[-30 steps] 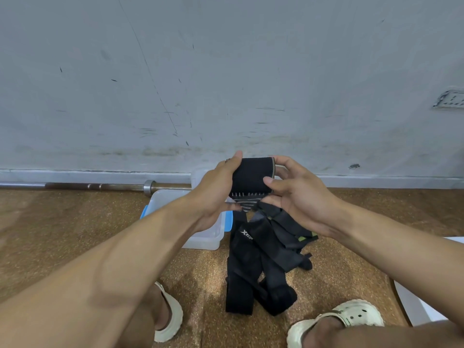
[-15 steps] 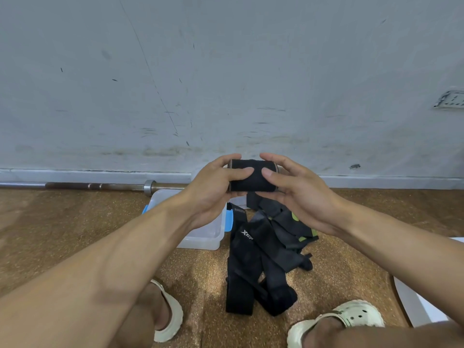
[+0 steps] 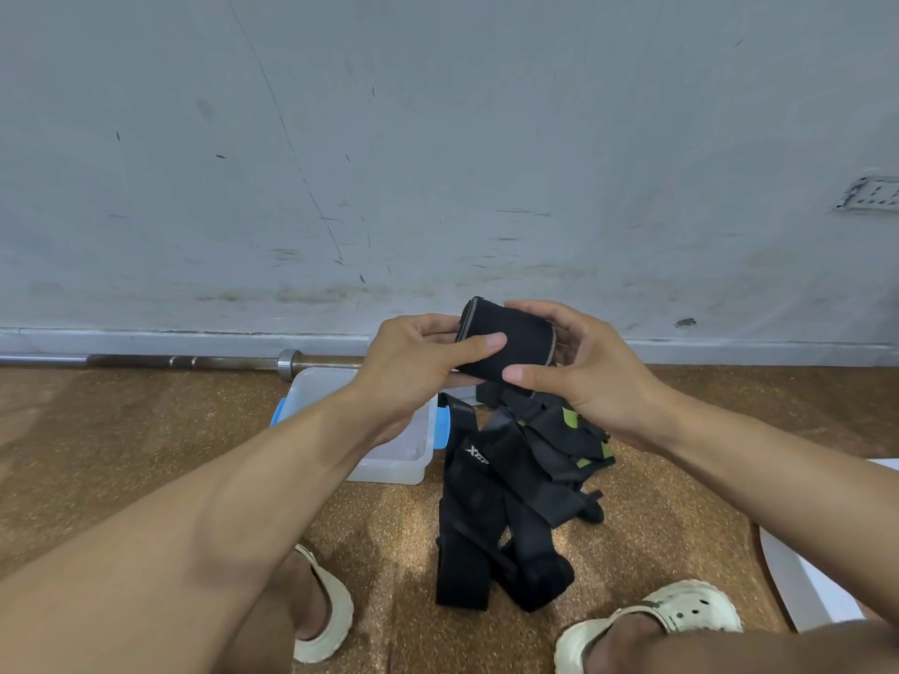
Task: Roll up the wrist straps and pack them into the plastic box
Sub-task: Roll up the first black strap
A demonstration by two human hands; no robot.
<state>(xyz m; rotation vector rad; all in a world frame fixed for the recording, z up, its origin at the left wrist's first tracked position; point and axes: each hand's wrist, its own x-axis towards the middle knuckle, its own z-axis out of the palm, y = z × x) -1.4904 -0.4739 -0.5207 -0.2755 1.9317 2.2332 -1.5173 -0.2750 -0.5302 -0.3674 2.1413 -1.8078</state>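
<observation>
Fingers of both hands are curled round one rolled wrist strap (image 3: 506, 345), held up in the air between them: the left hand (image 3: 418, 362) grips its left end, thumb laid across the near face and the other fingers behind, while the right hand (image 3: 579, 362) cups the right end with its thumb low on the near side and its fingers over the top. The roll's long axis runs left to right, tilted a little so the left end sits higher and farther. It looks fully wound, with no loose tail showing, though the underside is hidden by the hands. The plastic box (image 3: 389, 459) stands open on the floor below and to the left, directly under the left forearm and just in front of the barbell (image 3: 194, 360) that lies along the wall. So the box lies down, left and slightly nearer from the roll, and the left hand is the closer one to carry it there. The loose wrist straps (image 3: 511, 503) lie in a heap on the floor just right of the box, unrolled. My guess is that the roll must be kept squeezed on the way down or it will spring open
</observation>
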